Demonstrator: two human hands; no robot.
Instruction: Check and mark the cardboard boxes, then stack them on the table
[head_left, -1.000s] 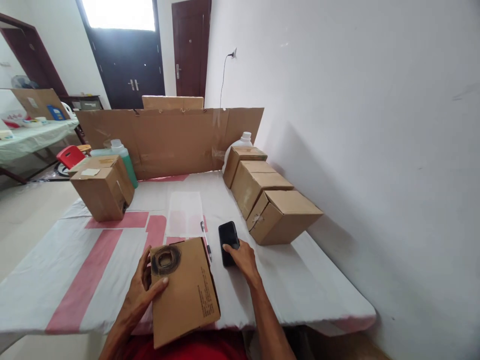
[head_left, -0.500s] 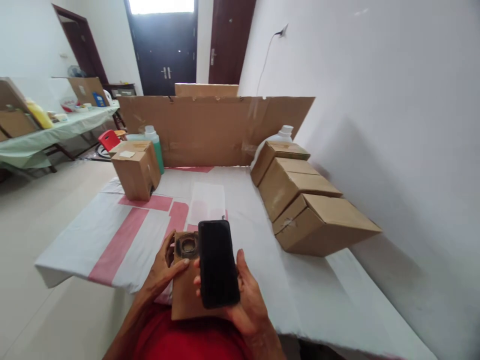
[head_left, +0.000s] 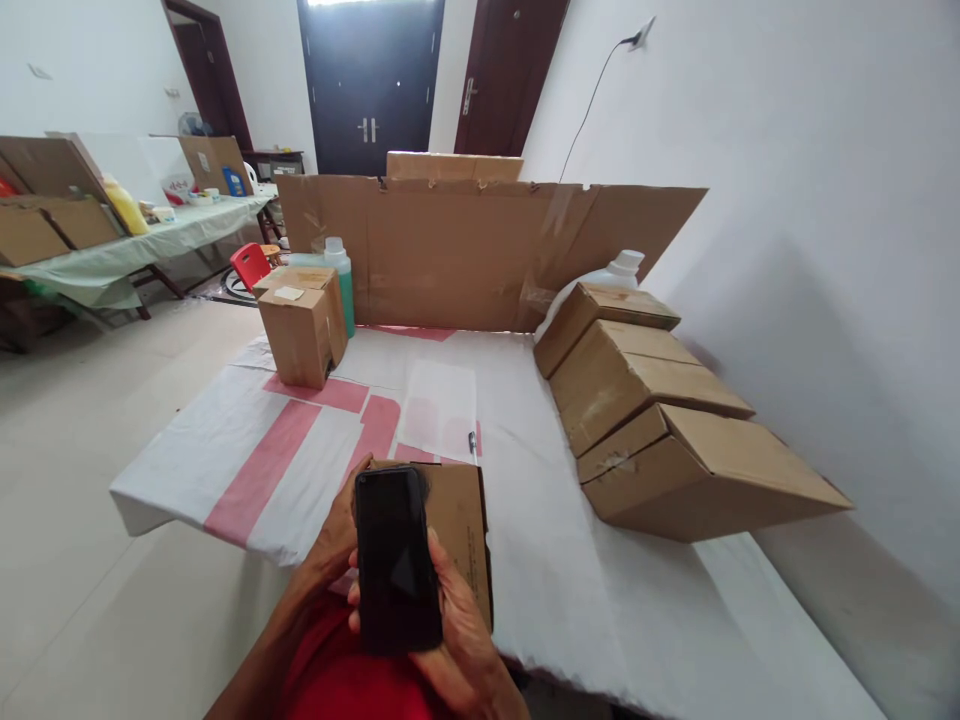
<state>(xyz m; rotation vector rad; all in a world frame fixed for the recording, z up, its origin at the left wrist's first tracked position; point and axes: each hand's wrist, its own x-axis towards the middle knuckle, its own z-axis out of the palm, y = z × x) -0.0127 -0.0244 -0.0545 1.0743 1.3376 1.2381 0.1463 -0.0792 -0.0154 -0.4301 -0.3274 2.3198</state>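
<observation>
I see my right hand (head_left: pixel 457 650) wrapped around a black phone (head_left: pixel 396 560), held up at 6 o'clock over a flat cardboard box (head_left: pixel 457 525) at the table's (head_left: pixel 570 590) near edge. My left hand (head_left: pixel 337 535) grips that box's left side, mostly hidden behind the phone. A pen (head_left: pixel 472 442) lies just past the box at 12 o'clock. Three stacked boxes (head_left: pixel 660 420) lean along the white wall at 2 o'clock; a cardboard sheet (head_left: pixel 480 250) stands across the far end, dark doors (head_left: pixel 371 85) beyond.

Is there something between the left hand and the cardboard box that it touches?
Nothing visible: the left hand rests directly on the cardboard box. The black phone, held in the right hand, only hides part of the box from view.
</observation>
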